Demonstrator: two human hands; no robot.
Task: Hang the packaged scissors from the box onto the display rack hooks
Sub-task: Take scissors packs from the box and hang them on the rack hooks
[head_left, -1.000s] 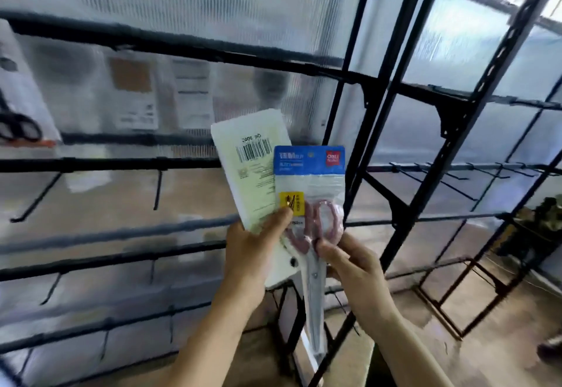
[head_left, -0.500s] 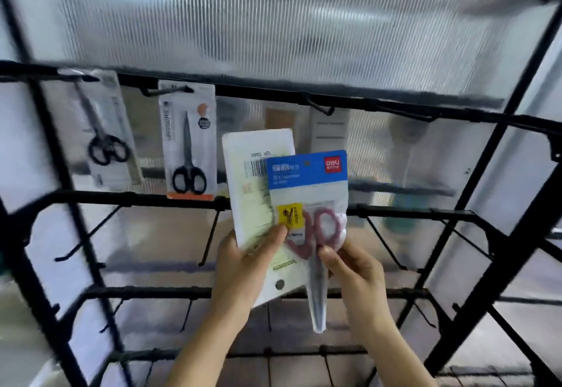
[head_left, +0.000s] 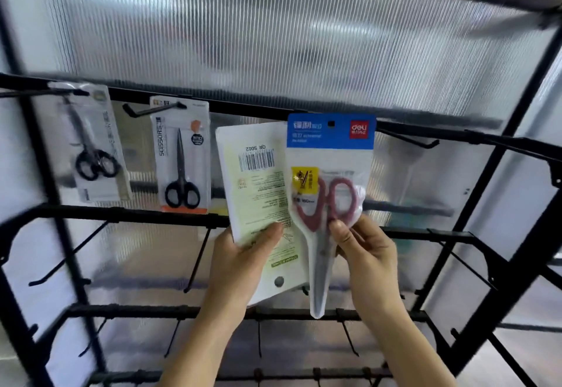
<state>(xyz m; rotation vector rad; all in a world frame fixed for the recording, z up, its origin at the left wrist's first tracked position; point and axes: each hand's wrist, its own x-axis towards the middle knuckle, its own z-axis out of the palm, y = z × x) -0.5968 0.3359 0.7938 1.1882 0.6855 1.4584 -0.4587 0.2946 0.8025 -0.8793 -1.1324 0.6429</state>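
Head view: two hands (head_left: 243, 268) (head_left: 369, 254) hold two scissor packs (head_left: 254, 192) (head_left: 331, 155) beside two hung packs (head_left: 91, 143) (head_left: 182, 155).

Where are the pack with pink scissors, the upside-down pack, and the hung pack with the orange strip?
pink scissors pack (head_left: 319, 136): head view, on its blue header.
upside-down pack (head_left: 258, 195): head view, on the printed back.
hung orange-strip pack (head_left: 180, 155): head view, on the scissor blades.
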